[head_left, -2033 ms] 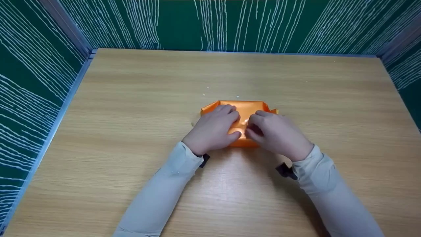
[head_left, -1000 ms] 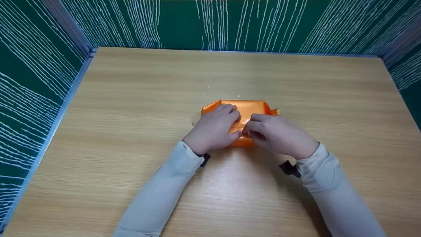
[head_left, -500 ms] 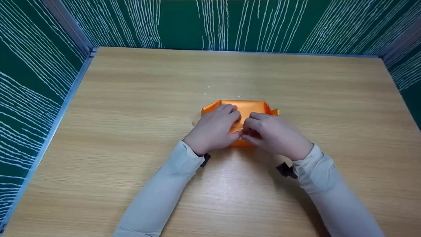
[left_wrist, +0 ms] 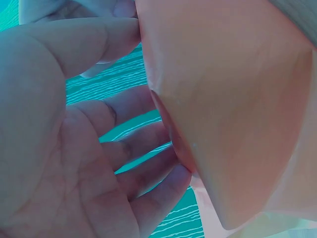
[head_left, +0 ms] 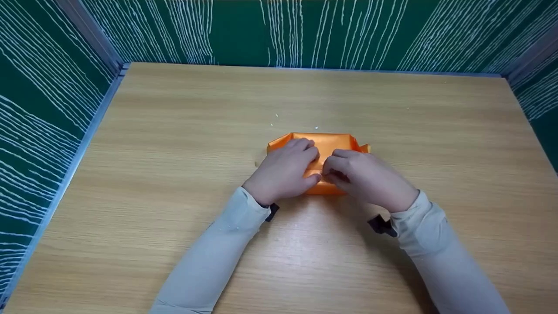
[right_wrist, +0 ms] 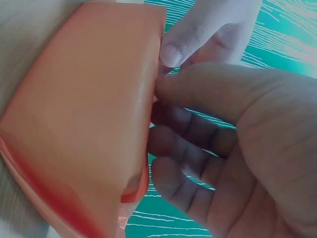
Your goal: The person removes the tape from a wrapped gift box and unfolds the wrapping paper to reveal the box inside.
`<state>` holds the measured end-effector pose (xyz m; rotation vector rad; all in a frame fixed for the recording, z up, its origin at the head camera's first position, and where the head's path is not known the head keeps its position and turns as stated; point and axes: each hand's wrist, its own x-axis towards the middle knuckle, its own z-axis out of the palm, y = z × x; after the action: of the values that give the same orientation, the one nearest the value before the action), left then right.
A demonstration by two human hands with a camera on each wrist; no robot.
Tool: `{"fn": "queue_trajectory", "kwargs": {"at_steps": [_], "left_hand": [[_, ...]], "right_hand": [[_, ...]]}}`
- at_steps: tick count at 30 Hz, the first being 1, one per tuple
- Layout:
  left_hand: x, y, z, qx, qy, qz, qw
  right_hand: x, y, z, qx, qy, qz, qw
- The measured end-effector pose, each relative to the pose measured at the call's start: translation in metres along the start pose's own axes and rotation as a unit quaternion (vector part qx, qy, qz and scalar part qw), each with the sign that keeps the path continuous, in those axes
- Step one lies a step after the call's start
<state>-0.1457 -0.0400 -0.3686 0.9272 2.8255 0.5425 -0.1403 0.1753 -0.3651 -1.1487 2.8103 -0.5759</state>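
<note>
A flat package in shiny orange wrapping paper [head_left: 330, 143] lies on the table, a crosswise seam showing on its top. Over its left part rests my left hand [head_left: 284, 171], fingers fairly straight and thumb beside the seam. My right hand [head_left: 367, 178] bends over the right part, thumb and forefinger pinching at the seam; the exact contact is hidden. In the left wrist view, the fingertips touch the upper edge of the package [left_wrist: 223, 99]. The right wrist view has the thumb and curled fingers against the top of the package [right_wrist: 89, 89], close to the left thumb [right_wrist: 172, 54].
The package stands on a wide wooden table [head_left: 183, 126]. Tiny white scraps [head_left: 316, 127] lie just behind it. Green panels with white streaks [head_left: 237, 35] border the table at the back and sides.
My right hand shifts slightly about the seam, its thumb and forefinger coming closer together than half a second ago. The left hand and the package stay in place.
</note>
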Motion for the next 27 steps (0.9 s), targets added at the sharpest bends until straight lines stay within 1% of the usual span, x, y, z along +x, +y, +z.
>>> {"fn": "queue_trajectory", "kwargs": {"at_steps": [4,8,15,21,24,27], "left_hand": [[-0.0001,-0.0002,-0.0001,-0.003,-0.003,-0.002,1.0],[0.0,-0.0005,-0.0001,0.0,-0.004,-0.003,1.0],[0.0009,0.0002,-0.0007,0.005,-0.01,-0.005,0.9999],[0.0007,-0.0004,0.0001,0.002,-0.006,-0.001,1.0],[0.0001,-0.0006,0.0003,0.002,-0.004,0.0,1.0],[0.0,-0.0007,0.0008,0.001,-0.007,-0.003,1.0]], "right_hand": [[0.0,0.0003,-0.0022,-0.001,-0.009,0.013,1.0],[-0.0004,0.001,-0.0042,-0.005,-0.01,0.012,1.0],[-0.0015,0.0029,-0.0065,-0.019,0.024,-0.005,1.0],[-0.0032,0.0038,-0.0071,-0.036,0.054,-0.006,0.998],[-0.0039,0.0051,-0.0064,-0.05,0.054,-0.003,0.997],[-0.0041,0.0065,-0.0049,-0.065,0.042,-0.002,0.997]]}}
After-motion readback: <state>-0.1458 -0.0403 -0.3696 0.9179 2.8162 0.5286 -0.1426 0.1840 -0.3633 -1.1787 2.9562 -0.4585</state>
